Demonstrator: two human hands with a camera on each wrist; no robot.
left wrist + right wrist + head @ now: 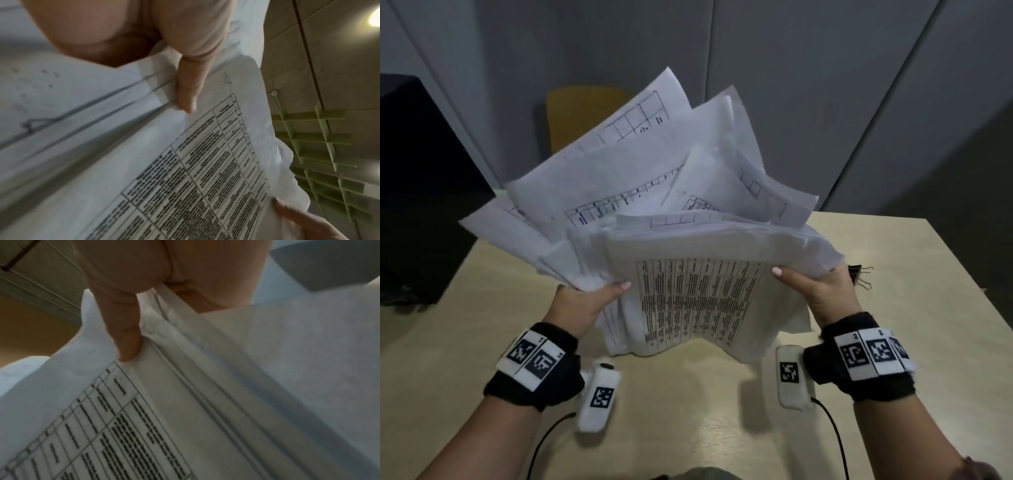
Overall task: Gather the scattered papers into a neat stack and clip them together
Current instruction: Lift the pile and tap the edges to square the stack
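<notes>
A thick, uneven bundle of printed white papers [698, 298] stands upright with its lower edge on the table; its upper sheets fan out in several directions. My left hand [592, 298] grips the bundle's left side, thumb on the front sheet. My right hand [815, 291] grips the right side the same way. In the left wrist view my left thumb [189, 91] presses on the front sheet of the papers [185, 178]. The right wrist view has my right thumb [125, 331] on the papers [144, 426]. A black binder clip [859, 275] lies on the table just behind my right hand.
The light wooden table [705, 428] reaches to its right edge near the clip. A dark box [421, 192] stands at the left. A yellow chair back [578, 113] shows behind the papers, in front of grey wall panels.
</notes>
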